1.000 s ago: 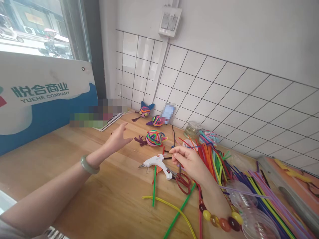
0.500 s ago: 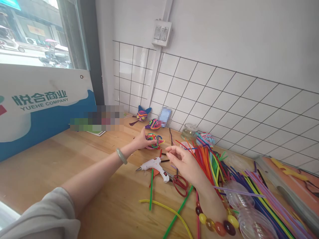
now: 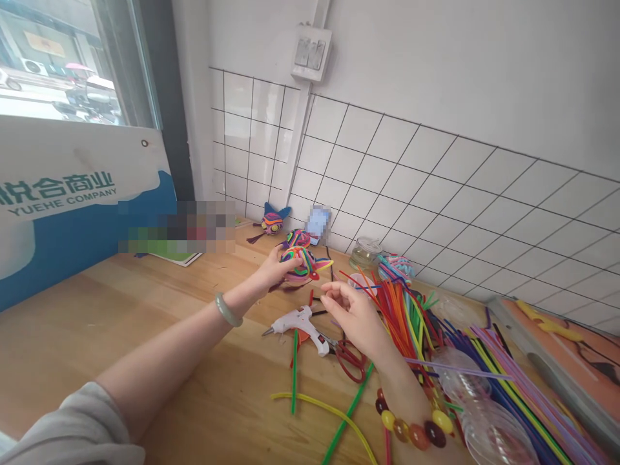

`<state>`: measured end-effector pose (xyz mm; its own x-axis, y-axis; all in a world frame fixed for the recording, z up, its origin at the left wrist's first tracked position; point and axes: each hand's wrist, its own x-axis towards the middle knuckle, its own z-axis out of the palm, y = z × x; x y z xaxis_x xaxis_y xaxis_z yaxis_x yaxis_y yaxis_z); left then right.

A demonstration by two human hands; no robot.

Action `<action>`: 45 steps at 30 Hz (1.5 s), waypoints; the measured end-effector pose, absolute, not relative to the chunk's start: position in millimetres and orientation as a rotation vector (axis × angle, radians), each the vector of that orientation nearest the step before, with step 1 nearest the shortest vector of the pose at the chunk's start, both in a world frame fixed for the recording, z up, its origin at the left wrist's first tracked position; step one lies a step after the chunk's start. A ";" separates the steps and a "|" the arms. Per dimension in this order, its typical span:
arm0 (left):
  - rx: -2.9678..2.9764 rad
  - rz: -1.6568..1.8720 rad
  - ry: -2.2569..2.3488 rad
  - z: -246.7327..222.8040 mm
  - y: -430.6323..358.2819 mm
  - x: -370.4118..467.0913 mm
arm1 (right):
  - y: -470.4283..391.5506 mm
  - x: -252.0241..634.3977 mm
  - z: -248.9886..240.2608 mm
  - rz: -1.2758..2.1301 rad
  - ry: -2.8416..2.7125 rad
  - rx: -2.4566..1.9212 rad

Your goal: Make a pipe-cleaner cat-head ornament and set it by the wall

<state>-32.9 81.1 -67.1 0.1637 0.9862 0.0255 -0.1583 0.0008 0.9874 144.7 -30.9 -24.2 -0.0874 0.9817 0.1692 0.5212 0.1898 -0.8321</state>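
My left hand (image 3: 276,268) grips a colourful pipe-cleaner ornament (image 3: 303,261) with a yellow-edged pointed tip, held just above the wooden table. To its right is my right hand (image 3: 349,309), fingers curled and thumb near the fingertips; whether anything small is between them is hidden. Below the hands lie a white glue gun (image 3: 299,324) and red-handled scissors (image 3: 352,361). Behind the held piece rest a second striped ornament (image 3: 296,239) and one with blue ears (image 3: 274,221).
Bundled pipe cleaners (image 3: 397,310) and clear plastic lids (image 3: 494,433) cover the right side. A glass jar (image 3: 367,253) stands by the wall grid. Loose green and yellow stems (image 3: 334,409) lie in front. A blurred phone (image 3: 318,224) leans at the back.
My left hand has lifted the colourful ornament slightly off the table and turned it, so more of it shows. My right hand has barely moved. The view has shifted a little.
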 end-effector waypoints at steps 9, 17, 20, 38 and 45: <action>0.908 1.026 0.520 -17.2 26.2 -22.3 | -48.9 132.7 -8.0 0.287 -1.635 -1.255; 0.942 0.956 0.487 -5.9 8.6 -21.8 | -59.6 131.0 2.6 -0.031 -1.724 -1.170; 0.956 0.925 0.441 -2.6 5.4 -23.6 | -61.0 131.6 3.5 -0.077 -1.741 -1.171; 1.185 1.052 0.233 -6.2 4.8 -22.8 | -71.3 133.8 16.3 -0.169 -1.740 -1.038; 1.252 1.080 0.262 -4.2 6.5 -25.2 | -71.9 135.9 14.5 -0.188 -1.769 -0.978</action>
